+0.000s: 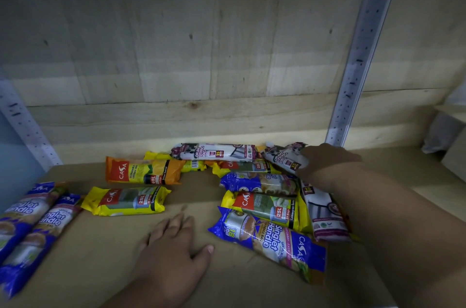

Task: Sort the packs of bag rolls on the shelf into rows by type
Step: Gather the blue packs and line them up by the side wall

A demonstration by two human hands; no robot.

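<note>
We see a dim, bluish scene; the wooden back panel is brightest at its base, the corners darken, and the metal upright bows from wide-angle distortion.

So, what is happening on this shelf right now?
A person is sorting packs of bag rolls on a wooden shelf. The right hand reaches onto a white drawstring pack at the back; the left hand rests flat on the board. Two blue singlet-handle packs already lie side by side at the left; the rest remain mixed.
</note>
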